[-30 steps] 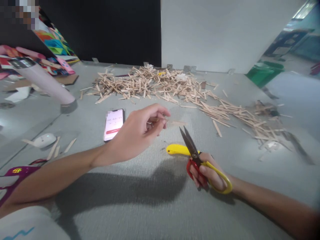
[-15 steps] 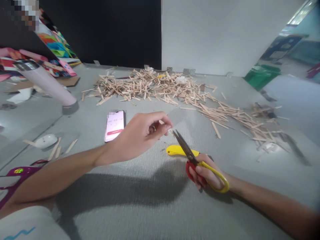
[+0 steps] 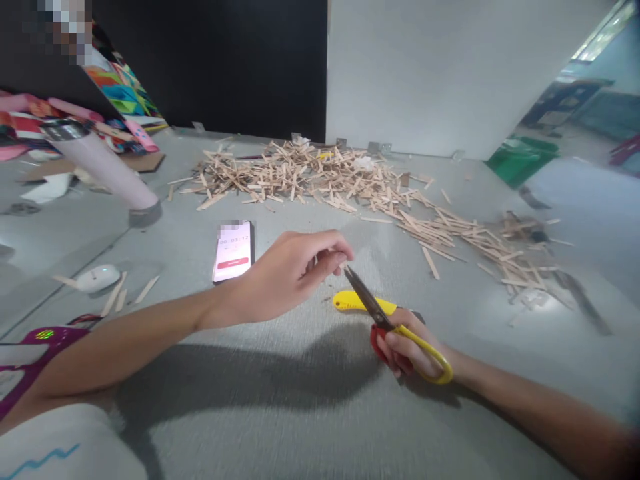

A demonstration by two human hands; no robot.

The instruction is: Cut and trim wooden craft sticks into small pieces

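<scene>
The left hand (image 3: 315,267) reaches in over the middle of the desk (image 3: 280,413), thumb and forefinger closed together in a pinch on a small pale piece (image 3: 343,267), of which only a tip shows past the fingers. The right hand (image 3: 411,348) is wrapped around the handles of a pair of scissors (image 3: 373,310), one loop red and the other yellow, with the dark blades pointing up and away to the left. The blades stand nearly together, and their tips come right up to the pale piece at the left fingertips; whether they bite on it is too small to tell. Behind the scissors a yellow utility knife (image 3: 350,301) lies on the desk, its far end partly hidden by the right hand. A smartphone (image 3: 234,253) with a lit screen and a red button lies just beyond the left wrist. Farther back, a loose heap of flat wooden sticks (image 3: 295,175) spreads along the foot of a black panel (image 3: 240,67) and a white panel (image 3: 425,73), trailing off toward the right. On the left, a pale tumbler (image 3: 107,163) with a metallic top stands near a rounded white mouse (image 3: 99,278), which has a few more sticks beside it. A green bin (image 3: 520,161) shows past the desk at the right.
</scene>
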